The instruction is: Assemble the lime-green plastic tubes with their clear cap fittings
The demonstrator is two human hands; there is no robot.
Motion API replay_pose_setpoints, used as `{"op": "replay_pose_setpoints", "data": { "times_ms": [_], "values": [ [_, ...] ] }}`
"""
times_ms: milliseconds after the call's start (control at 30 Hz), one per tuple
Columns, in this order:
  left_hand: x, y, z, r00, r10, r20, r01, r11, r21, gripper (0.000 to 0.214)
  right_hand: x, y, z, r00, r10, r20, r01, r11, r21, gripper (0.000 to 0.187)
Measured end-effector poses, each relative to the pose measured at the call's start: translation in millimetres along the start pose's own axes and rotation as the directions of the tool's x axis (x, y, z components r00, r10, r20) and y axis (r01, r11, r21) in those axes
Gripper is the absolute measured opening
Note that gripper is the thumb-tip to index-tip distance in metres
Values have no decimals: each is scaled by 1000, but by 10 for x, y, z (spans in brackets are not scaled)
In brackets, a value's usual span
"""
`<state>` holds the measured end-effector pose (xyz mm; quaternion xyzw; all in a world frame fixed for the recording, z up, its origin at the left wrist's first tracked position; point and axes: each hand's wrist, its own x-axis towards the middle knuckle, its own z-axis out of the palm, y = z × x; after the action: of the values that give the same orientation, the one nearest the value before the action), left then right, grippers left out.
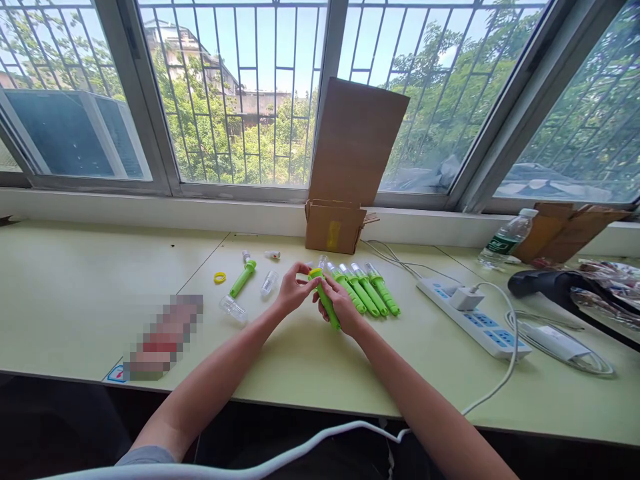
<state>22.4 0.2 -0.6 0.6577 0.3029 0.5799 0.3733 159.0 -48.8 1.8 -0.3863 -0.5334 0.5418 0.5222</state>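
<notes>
My right hand (343, 307) is wrapped round the body of a green tube-shaped piece (327, 308) held over the pale green table (75, 300). My left hand (293, 288) pinches the top end of the same piece with its fingertips. Just right of my hands, several finished green pieces with clear caps (367, 288) lie side by side in a row. To the left lie another green piece (243, 278), two loose clear caps (233, 309) (269, 283), a yellow ring (219, 277) and a small white part (273, 255).
An open cardboard box (334, 227) stands at the window sill behind my hands. A white power strip (475, 319) with a plugged charger and cables lies at the right, beyond it a water bottle (506, 239) and a black object (550, 283). A blurred patch covers something at the left.
</notes>
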Motion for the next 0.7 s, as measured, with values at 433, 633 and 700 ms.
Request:
{"op": "replay_pose_setpoints", "data": {
  "times_ms": [433,633,700],
  "values": [
    [-8,-47,18,997,-31,66,33,999,-25,29,4,61,-36,995,-76,-60,64,981,-183,64],
    [-10,-49,27,998,-7,69,9,1000,-19,29,5,65,-42,994,-74,-75,60,983,-172,63],
    [-7,-40,32,998,2,59,-2,1000,-12,29,-5,51,-25,996,-71,-63,60,986,-156,61]
  ]
}}
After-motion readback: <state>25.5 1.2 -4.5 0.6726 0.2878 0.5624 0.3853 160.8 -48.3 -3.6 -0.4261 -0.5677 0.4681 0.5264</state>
